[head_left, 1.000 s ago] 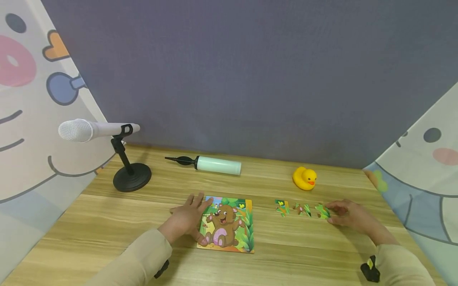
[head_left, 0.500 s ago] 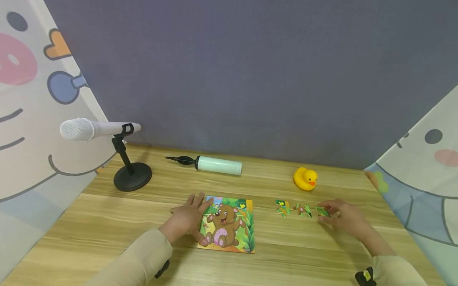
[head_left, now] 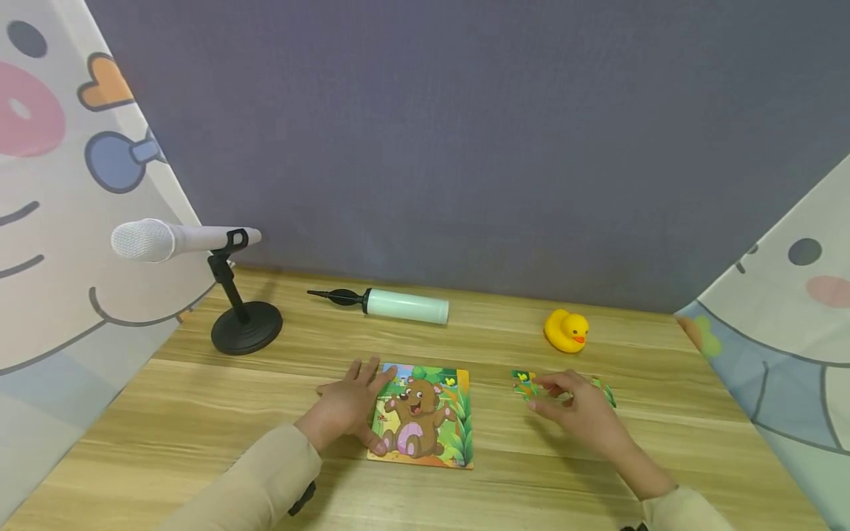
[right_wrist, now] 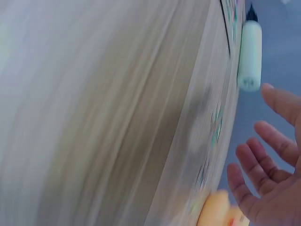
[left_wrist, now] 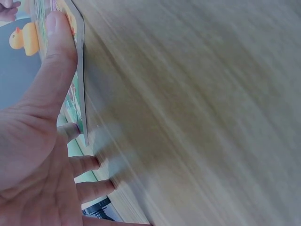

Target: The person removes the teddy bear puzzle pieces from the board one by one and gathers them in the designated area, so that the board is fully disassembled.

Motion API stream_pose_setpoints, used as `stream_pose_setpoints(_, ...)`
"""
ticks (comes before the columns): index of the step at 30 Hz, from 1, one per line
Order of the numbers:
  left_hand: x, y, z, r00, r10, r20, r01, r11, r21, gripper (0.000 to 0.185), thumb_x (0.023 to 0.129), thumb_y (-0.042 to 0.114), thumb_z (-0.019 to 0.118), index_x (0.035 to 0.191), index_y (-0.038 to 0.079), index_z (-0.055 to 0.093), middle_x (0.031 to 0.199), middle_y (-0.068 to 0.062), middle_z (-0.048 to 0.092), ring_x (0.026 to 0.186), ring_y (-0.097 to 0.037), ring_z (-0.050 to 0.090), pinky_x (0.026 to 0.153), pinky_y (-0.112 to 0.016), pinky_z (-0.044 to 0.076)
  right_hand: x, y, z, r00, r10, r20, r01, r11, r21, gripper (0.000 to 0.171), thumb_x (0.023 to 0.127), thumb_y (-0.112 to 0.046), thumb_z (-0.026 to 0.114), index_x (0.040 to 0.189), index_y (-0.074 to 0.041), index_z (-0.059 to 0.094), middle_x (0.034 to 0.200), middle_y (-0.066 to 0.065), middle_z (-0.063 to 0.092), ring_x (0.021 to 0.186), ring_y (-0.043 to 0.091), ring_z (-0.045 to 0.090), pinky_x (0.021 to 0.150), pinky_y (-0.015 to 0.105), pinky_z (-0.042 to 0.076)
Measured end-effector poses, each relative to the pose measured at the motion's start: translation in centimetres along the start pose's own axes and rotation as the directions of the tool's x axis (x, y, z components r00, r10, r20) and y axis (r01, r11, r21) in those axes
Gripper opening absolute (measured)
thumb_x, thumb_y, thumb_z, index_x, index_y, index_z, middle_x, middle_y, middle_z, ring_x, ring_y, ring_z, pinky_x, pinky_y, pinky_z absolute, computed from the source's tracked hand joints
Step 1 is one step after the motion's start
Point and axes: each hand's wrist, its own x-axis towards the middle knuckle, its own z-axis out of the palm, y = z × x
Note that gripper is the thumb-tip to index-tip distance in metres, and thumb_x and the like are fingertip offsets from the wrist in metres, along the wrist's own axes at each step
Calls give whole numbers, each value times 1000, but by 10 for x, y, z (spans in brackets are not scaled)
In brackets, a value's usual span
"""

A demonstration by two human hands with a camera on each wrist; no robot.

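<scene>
while the left hand (head_left: 345,409) is resting splayed across the left edge of the bear jigsaw puzzle (head_left: 420,417), the right hand (head_left: 581,413) is hovering low to the puzzle's right.

item, one: bear jigsaw puzzle, squarish, lying flat on the wood-grain tabletop (head_left: 505,479); its picture is looking whole, any seams being too fine to tell.

item, two or more: loose pieces. the yellow-bird piece (head_left: 523,377) is lying nearest the puzzle's right edge; the green-leaf piece (head_left: 607,391) is lying farther right, partly covered from view; the fingers are obscuring whatever is between.

grip: left fingers are spreading apart, the thumb lying over the puzzle. right thumb and fingers are standing apart, nothing showing between them; contact with the yellow-bird piece cannot be told.

step, as judged: sorting or selecting loose pieces, the left hand steadying the puzzle. the next move is probably calling for a light edge pinch on one piece.

room: bare wood is separating puzzle from yellow-bird piece, and more is running along the puzzle's near side. beyond the puzzle, a hand pump (head_left: 406,306) is lying sideways; beyond and right, a rubber duck (head_left: 566,331) is sitting, limiting reach past the pieces.
</scene>
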Motion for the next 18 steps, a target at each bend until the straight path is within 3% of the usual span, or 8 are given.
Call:
stream_pose_setpoints(11,1,-2,1,1000,-8,2,8,1000,-24,126,56,52,92,159,12,33,164,-24,23,147,-51,26,81,-84,42,17,-46,44,997,27,78,-31,998,47,35,87,-30,82,116,-10,75,109,4,67,95,17,59,74,33,51)
stream_pose_setpoints(18,0,0,0,1000,-13,9,13,1000,-26,125,57,52,92,160,12,32,164,-24,23,147,-51,25,82,-83,43,28,-66,69,997,8,77,-10,1000,29,34,84,-28,85,111,-11,76,107,0,67,91,15,58,73,31,49)
